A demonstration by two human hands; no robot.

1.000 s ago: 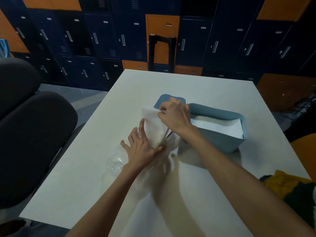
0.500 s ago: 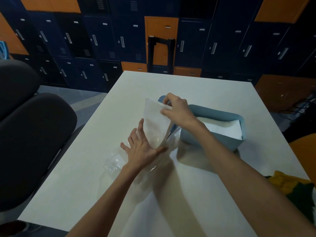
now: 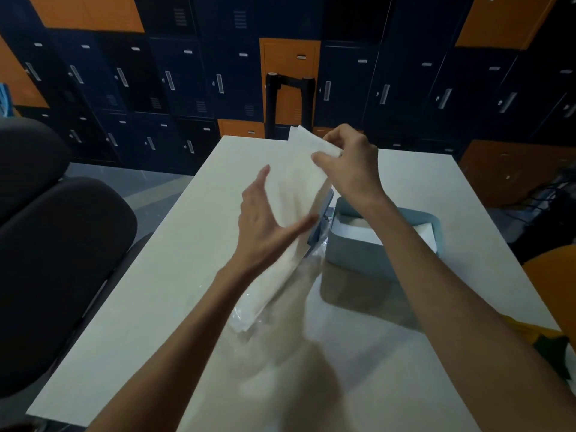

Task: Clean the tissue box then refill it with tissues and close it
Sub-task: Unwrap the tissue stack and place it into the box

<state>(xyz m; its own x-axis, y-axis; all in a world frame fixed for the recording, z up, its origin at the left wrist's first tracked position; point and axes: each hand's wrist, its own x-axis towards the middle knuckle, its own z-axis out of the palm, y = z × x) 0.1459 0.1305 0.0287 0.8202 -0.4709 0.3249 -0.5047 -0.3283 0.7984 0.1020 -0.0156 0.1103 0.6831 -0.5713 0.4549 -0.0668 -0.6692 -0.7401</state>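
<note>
My right hand pinches the top edge of a long white stack of tissues, lifted clear above the table. The stack's lower end hangs down into a crumpled clear plastic wrapper on the table. With straight fingers and the thumb, my left hand lies against the side of the stack. The blue-grey tissue box stands open to the right, with white tissues inside it. Its blue lid lies beside it, partly hidden behind the stack.
The white table carries a yellow and green cloth at its right edge. A dark office chair stands to the left. Dark blue and orange lockers fill the back wall, with a black luggage handle before them.
My right hand has pulled the tissue stack up and away out of the plastic wrapper. My left hand has risen off the wrapper and now lies against the stack's side.
</note>
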